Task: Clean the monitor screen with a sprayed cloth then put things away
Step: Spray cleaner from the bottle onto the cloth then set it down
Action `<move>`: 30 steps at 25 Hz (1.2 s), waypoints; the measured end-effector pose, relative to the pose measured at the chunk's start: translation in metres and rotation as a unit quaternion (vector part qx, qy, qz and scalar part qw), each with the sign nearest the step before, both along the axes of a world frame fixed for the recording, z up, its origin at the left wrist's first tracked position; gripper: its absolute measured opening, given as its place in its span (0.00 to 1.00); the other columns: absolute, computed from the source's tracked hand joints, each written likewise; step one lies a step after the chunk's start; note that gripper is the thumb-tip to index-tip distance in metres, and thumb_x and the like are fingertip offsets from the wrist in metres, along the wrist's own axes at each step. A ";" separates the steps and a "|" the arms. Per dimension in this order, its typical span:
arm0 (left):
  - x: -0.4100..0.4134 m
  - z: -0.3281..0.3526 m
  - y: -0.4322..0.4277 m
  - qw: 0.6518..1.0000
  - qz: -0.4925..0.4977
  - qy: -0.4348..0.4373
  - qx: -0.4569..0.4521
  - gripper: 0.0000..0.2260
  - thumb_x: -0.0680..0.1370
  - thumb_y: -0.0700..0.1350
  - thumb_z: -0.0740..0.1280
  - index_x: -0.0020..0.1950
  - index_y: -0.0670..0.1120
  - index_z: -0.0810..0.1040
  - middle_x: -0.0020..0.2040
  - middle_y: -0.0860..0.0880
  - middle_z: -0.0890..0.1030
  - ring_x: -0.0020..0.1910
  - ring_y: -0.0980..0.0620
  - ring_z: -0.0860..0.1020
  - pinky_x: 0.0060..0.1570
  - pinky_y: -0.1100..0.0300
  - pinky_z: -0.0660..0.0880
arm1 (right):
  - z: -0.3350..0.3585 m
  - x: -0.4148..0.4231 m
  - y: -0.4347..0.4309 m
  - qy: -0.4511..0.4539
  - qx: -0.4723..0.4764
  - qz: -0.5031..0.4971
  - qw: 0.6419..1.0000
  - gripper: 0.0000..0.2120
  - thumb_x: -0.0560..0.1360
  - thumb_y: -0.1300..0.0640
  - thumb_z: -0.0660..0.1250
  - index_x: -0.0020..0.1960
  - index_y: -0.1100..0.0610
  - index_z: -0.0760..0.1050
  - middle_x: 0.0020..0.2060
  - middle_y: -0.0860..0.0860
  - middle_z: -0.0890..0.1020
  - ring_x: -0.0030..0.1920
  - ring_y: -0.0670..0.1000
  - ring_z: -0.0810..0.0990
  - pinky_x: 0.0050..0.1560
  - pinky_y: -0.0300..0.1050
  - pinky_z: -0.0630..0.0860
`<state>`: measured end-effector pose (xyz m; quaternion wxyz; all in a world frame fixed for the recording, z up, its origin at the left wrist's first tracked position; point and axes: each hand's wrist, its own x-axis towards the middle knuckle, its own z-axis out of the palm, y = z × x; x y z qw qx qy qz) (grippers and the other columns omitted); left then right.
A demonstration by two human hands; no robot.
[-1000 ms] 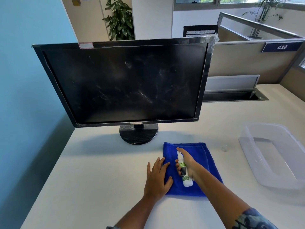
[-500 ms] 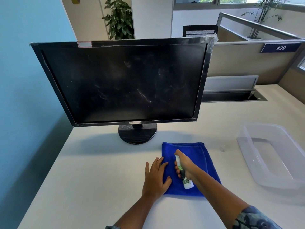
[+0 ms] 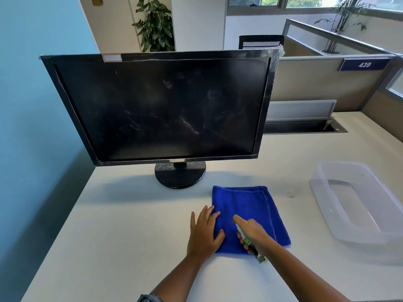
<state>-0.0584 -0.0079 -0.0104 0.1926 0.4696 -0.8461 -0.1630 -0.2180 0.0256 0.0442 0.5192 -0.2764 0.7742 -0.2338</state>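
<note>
From the head camera, take the folded blue cloth (image 3: 246, 214) as your landmark: it lies flat on the desk (image 3: 122, 225), just in front and to the right of the monitor's round stand (image 3: 180, 175). Your left hand (image 3: 205, 231) rests open and flat on the cloth's near-left corner, fingers spread, gripping nothing, simply pinning the fabric. Your right hand (image 3: 253, 233) is closed around the small spray bottle (image 3: 250, 245), index finger stretched forward along its top, over the cloth's near edge. Compared with a second ago, that hand has drawn back toward you and tipped the bottle lower, so its labelled base now pokes out past the cloth's near edge and most of the bottle is hidden under your hand. That reads as you working across the cloth with the spray; whether mist is coming out, you cannot tell here. The monitor screen (image 3: 161, 107), behind and left of the cloth, still carries smears and dust streaks, so wiping has not begun. The clear plastic bin (image 3: 357, 205) sits empty well to the right of the cloth, probably where things go afterwards.
</note>
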 end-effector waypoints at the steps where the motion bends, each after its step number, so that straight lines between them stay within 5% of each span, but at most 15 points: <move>1: 0.000 0.000 0.000 1.000 0.001 -0.002 0.002 0.23 0.76 0.52 0.59 0.70 0.48 0.66 0.74 0.49 0.62 0.75 0.51 0.54 0.71 0.48 0.38 | -0.001 -0.002 0.003 0.007 -0.007 -0.003 1.000 0.22 0.73 0.43 0.59 0.30 0.59 0.73 0.21 0.51 0.76 0.20 0.48 0.71 0.24 0.37 0.70; 10: 0.001 0.001 0.001 1.000 -0.004 0.006 0.010 0.23 0.77 0.53 0.58 0.70 0.47 0.66 0.74 0.49 0.62 0.74 0.51 0.55 0.72 0.47 0.40 | 0.001 -0.038 0.029 -0.123 0.037 -0.122 0.984 0.23 0.72 0.43 0.60 0.25 0.56 0.68 0.22 0.53 0.72 0.20 0.50 0.68 0.24 0.38 0.66; 18: 0.000 0.000 0.001 1.000 -0.004 0.003 0.005 0.23 0.76 0.53 0.58 0.70 0.47 0.66 0.74 0.48 0.64 0.74 0.49 0.57 0.71 0.47 0.40 | 0.013 -0.060 0.006 -0.135 0.050 -0.154 0.978 0.29 0.69 0.33 0.63 0.25 0.57 0.67 0.22 0.53 0.70 0.19 0.50 0.66 0.23 0.36 0.64; 24: 0.001 0.000 0.000 1.000 -0.006 -0.007 0.008 0.23 0.77 0.53 0.59 0.70 0.48 0.66 0.74 0.49 0.63 0.74 0.50 0.57 0.72 0.46 0.41 | 0.019 -0.051 -0.027 -0.115 0.010 -0.154 0.981 0.20 0.72 0.44 0.59 0.27 0.56 0.66 0.20 0.51 0.70 0.20 0.49 0.65 0.25 0.38 0.64; 30: 0.000 0.001 0.000 1.000 -0.003 0.000 0.005 0.23 0.76 0.53 0.59 0.69 0.47 0.67 0.73 0.48 0.64 0.74 0.49 0.58 0.72 0.46 0.41 | 0.017 -0.046 -0.042 -0.114 0.010 -0.145 0.983 0.23 0.73 0.42 0.60 0.26 0.57 0.68 0.21 0.52 0.71 0.19 0.49 0.67 0.24 0.37 0.66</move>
